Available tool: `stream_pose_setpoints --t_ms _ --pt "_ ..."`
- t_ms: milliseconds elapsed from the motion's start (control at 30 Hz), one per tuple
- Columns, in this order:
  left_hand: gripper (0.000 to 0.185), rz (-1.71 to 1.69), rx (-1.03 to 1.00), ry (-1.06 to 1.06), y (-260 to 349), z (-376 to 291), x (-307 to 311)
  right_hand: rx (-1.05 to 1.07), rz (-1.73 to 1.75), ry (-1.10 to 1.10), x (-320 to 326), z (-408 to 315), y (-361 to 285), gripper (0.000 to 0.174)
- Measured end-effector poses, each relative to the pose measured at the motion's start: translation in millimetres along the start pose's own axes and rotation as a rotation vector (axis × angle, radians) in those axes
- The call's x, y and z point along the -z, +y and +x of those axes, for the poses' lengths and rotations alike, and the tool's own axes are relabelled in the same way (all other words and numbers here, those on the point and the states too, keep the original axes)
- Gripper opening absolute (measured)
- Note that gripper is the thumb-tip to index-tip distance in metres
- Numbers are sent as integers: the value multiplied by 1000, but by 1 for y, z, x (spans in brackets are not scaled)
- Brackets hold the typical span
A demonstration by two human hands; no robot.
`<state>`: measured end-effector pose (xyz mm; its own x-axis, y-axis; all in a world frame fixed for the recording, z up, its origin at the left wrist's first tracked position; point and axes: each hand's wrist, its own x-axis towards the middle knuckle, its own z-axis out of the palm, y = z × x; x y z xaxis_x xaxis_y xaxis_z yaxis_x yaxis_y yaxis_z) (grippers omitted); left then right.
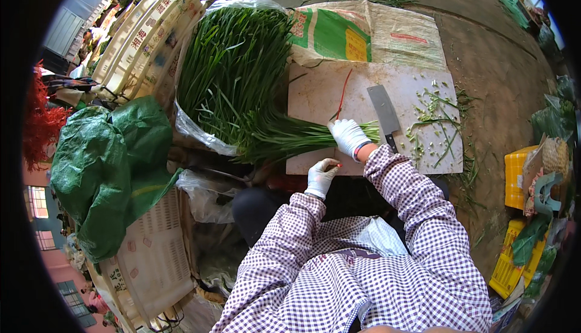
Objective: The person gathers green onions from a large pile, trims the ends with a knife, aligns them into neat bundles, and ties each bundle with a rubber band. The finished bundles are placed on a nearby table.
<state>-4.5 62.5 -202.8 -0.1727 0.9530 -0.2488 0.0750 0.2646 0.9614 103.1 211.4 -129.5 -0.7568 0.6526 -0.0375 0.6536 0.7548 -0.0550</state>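
Note:
A bunch of long green leafy stalks, like garlic chives [299, 132], lies across a pale board [317, 88], its leaves to the left. My right hand [348, 137], in a white glove, is closed over the stalks near their cut ends. A red tie [344, 95] stretches from beneath that hand up the board. My left hand [322, 177], also gloved, is at the board's near edge and pinches a small red end between thumb and fingertip. To the right of the bunch lies a cleaver [384, 108] with a black handle. Chopped stalk ends [429, 117] are scattered farther right.
A plastic-lined pile of green stalks [233, 65] stands left of the board. Beyond the board lies a woven sack [404, 38]. White plastic crates [150, 247] and a green sack [97, 174] stand at the left. Yellow baskets [510, 253] are at the far right.

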Motion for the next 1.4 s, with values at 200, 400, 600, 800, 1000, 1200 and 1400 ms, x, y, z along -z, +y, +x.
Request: stream_pose_setpoints --t_ms 200,400,600,800,1000,1200,1400 --pt "18 -61 90 -81 7 -10 1 60 37 61 2 -2 -18 43" --pt "32 169 48 -210 52 -24 19 31 56 49 -11 -7 -20 68" --pt "19 22 -137 89 130 -23 80 -8 97 -56 20 -18 -12 109" --pt "34 458 -443 741 157 44 213 52 401 -11 59 4 -19 89" --pt "33 576 50 871 120 91 305 138 1123 -62 68 53 -78 34" --pt "37 528 269 702 86 80 348 -118 1088 -167 45 102 -147 42" --pt "81 652 220 543 94 64 330 -349 1127 -342 25 137 -172 69"
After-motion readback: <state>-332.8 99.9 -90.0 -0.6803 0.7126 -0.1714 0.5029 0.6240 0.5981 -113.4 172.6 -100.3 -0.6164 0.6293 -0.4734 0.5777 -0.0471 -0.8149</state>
